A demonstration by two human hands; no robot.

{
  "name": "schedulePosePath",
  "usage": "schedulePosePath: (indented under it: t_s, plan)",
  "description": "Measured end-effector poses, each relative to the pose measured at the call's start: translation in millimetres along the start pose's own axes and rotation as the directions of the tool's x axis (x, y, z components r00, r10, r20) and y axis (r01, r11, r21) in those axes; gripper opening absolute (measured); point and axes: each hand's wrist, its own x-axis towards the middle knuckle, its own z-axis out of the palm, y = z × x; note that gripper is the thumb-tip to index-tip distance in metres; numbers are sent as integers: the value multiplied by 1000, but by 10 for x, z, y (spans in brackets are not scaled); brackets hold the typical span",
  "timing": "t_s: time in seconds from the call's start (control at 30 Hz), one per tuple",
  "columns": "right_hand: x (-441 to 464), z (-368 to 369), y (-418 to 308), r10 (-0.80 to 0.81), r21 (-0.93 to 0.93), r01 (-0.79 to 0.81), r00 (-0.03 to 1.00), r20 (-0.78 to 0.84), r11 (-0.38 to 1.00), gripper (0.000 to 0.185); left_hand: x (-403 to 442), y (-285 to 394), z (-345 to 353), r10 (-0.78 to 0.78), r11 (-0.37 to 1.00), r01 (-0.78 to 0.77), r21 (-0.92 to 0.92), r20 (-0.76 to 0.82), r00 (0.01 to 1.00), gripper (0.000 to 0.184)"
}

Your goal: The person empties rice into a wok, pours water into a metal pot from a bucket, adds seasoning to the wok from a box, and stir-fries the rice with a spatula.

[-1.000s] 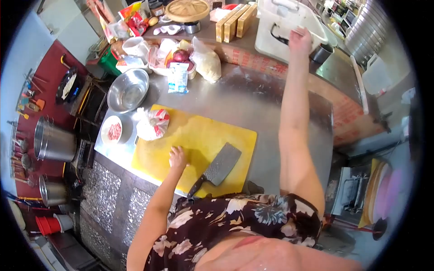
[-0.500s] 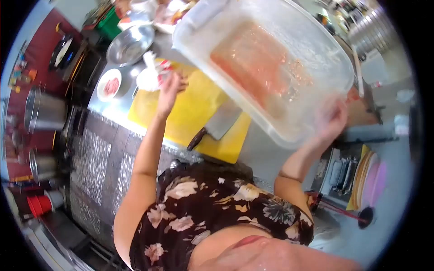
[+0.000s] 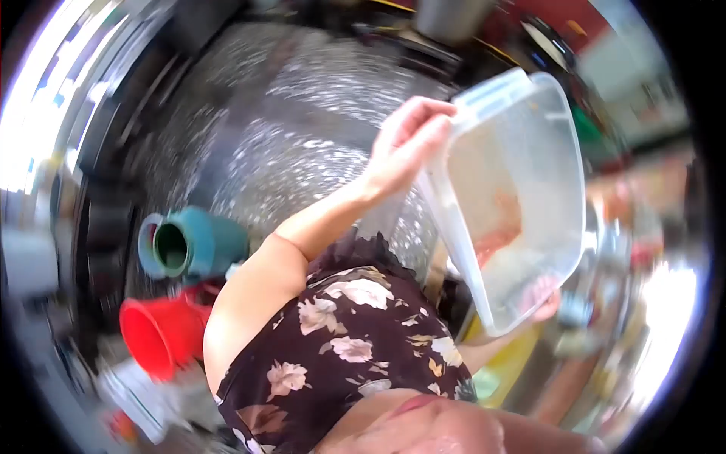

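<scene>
A translucent plastic tub [image 3: 546, 170] is held tilted in front of my body, between both hands. My left hand [image 3: 408, 144] is closed on its upper left rim, thumb and fingers pinching the edge. My right hand [image 3: 541, 300] supports the lower right corner, partly seen through the plastic wall; its fingers wrap the outside. Some reddish liquid or residue [image 3: 503, 228] shows low inside the tub.
On the left stand a red bucket [image 3: 155, 337] and teal buckets [image 3: 212, 242]. The speckled floor [image 3: 302, 113] looks wet. Part of a yellow cutting board [image 3: 514, 359] shows below the tub. Cooking equipment [image 3: 408, 49] lines the far side, blurred.
My view has swung left, away from the worktop toward the floor and buckets. My left hand, empty before, now grips the tub's rim. The tub is more steeply tilted.
</scene>
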Motion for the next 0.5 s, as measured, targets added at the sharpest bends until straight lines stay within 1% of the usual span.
schedulePosePath:
  t_s: [0.03, 0.07, 0.1, 0.13, 0.17, 0.2, 0.23, 0.27, 0.3, 0.33, 0.37, 0.4, 0.43, 0.47, 0.5]
  plan:
    - [258, 583, 224, 165, 192, -155, 986, -37, 969, 13, 103, 108, -191, -13, 1000, 13, -2, -77, 997, 25]
    - [459, 855, 494, 276, 271, -258, 961, -31, 927, 14, 170, 174, -436, -31, 999, 29, -18, -135, 990, 27]
    - [666, 1129, 764, 384, 351, -351, 923, -25, 868, 16, 207, 149, -698, -19, 998, 7, -62, -194, 981, 31]
    - [964, 1152, 1126, 448, 347, -482, 876, 179, 805, 18, 228, 169, -980, -21, 1000, 21, -4, -239, 971, 34]
    - [1238, 1173, 1463, 491, 319, -606, 787, 373, 729, 20, 241, 115, -1264, 44, 996, -17, 90, -310, 950, 35]
    - [1476, 1335, 1742, 516, 263, -720, 660, 546, 642, 23, 276, 53, -1542, 107, 983, -39, 182, -381, 918, 36]
    - [1087, 2045, 1654, 580, 108, -780, 542, 608, 616, 18, -194, 764, -1451, 139, 983, -74, 165, -430, 892, 36]
    - [1129, 2116, 1659, 631, -55, -808, 413, 657, 586, 18, -120, 646, -1810, 142, 985, -70, 157, -509, 849, 36]
    - [1278, 2469, 1901, 706, -127, -829, 372, 602, 545, 19, -23, 626, -2044, 143, 987, -77, 139, -574, 806, 36]
    - [1436, 2671, 2184, 754, -183, -848, 319, 575, 498, 23, 1, 548, -2251, 163, 983, -74, 166, -629, 760, 36]
    - [1598, 2874, 2469, 797, -237, -863, 263, 544, 447, 27, 0, 505, -2479, 129, 990, -47, 134, -717, 686, 37]
    - [1748, 3100, 2778, 860, -371, -783, 398, 320, 500, 31, -17, 483, -2680, 93, 995, -30, 94, -793, 603, 38]
    - [1891, 3351, 3045, 829, -526, -675, 548, 111, 517, 38, -77, 516, -2854, 132, 968, 123, 220, -858, 496, 33]
    - [2084, 3526, 3252, 854, -558, -674, 503, 134, 484, 38, -128, 309, -3082, 224, 949, 113, 294, -883, 412, 32]
    - [2223, 3721, 3621, 858, -573, -648, 458, 232, 501, 40, -230, 258, -3279, 227, 941, 177, 288, -926, 301, 32]
